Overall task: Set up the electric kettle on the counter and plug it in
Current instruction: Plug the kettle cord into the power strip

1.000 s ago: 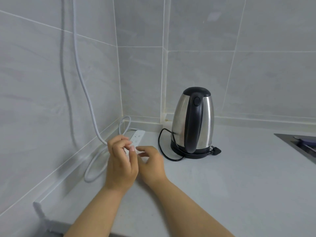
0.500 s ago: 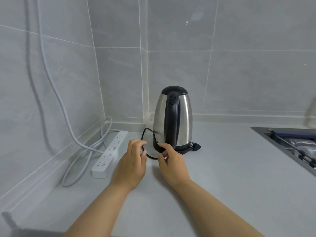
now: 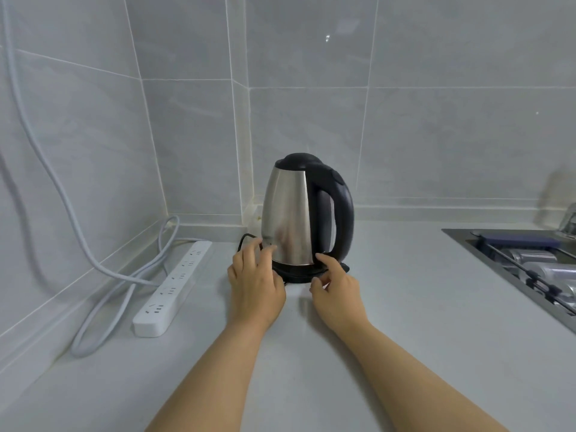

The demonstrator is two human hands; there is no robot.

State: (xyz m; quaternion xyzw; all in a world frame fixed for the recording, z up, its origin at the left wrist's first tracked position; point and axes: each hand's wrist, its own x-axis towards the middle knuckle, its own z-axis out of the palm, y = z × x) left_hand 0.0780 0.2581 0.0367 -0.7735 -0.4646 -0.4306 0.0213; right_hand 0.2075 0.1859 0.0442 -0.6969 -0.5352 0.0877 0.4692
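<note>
Kettle: one, upright on its base.
Power strip: one.
Your left hand: fingers touch kettle.
Your right hand: loosely curled at base; grasp unclear.

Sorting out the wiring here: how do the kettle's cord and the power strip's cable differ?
The kettle's cord is black and thin; the power strip's cable is white and thicker. The kettle's cord loops beside the kettle base; the power strip's cable climbs the left wall. Both lie partly on the counter.

Grey tiled wall, steel sink at right, faucet behind it
</note>
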